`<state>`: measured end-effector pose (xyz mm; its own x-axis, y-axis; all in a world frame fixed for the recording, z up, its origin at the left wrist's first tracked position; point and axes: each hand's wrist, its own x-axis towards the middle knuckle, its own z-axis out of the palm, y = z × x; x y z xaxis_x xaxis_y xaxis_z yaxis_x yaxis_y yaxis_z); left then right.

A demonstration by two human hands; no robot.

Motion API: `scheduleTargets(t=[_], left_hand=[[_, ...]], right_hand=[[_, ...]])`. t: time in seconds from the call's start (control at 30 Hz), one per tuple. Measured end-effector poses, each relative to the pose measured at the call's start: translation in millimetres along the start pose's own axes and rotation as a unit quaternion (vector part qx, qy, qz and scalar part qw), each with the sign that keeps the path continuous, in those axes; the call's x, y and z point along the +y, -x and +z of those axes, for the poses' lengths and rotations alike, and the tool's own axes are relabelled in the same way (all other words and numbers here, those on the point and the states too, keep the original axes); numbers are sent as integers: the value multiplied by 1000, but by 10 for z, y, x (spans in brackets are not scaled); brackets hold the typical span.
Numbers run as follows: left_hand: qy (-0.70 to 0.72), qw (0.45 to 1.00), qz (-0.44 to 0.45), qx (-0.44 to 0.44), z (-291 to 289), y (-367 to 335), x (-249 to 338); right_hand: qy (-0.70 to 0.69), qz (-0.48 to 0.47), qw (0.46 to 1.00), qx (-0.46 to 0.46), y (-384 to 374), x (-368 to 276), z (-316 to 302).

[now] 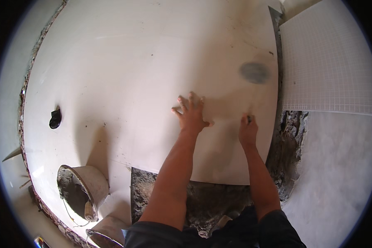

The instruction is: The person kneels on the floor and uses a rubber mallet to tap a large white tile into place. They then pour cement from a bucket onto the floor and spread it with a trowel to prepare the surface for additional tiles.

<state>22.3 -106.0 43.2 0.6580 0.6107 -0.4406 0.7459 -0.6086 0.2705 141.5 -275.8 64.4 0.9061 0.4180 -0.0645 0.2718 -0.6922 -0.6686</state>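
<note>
My left hand point(190, 116) rests palm down on a large cream tile point(223, 153), fingers spread wide. To its right my right hand point(248, 129) is closed round the handle of a mallet point(254, 72). The mallet's dark grey head is smeared by motion above the tile, near its right edge. Its handle is mostly lost in the blur, apart from the dark end in my fist. Rough grey mortar point(211, 202) lies along the tile's near edge, partly hidden by my forearms.
At the lower left stands a bucket point(100, 182) of grey mortar with a tool handle sticking out. A second bucket point(111, 227) sits nearer. A small black object point(55, 119) lies far left. A broken, rough gap point(287, 153) runs along the right, beside a white gridded surface point(326, 66).
</note>
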Motion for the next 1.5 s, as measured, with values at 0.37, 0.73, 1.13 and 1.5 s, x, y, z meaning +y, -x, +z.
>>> scheduleTargets(t=[0.37,0.73,1.13,1.5], left_hand=[[-8,1000,5,-22,-77,-93,-3],[-12,999,9,-40,-89,-162,-22],[-26,999,13,-41,-103,-204,-19],[-23,999,21,-43,-92,-211,-19]], right_hand=[[71,-142,987,-37,-485,-454,387],[-66,-208,976,-6,-704,-610,567],[63,-128,986,-84,-839,-883,885],[-29,-151,985,-82,-891,-1066,653]])
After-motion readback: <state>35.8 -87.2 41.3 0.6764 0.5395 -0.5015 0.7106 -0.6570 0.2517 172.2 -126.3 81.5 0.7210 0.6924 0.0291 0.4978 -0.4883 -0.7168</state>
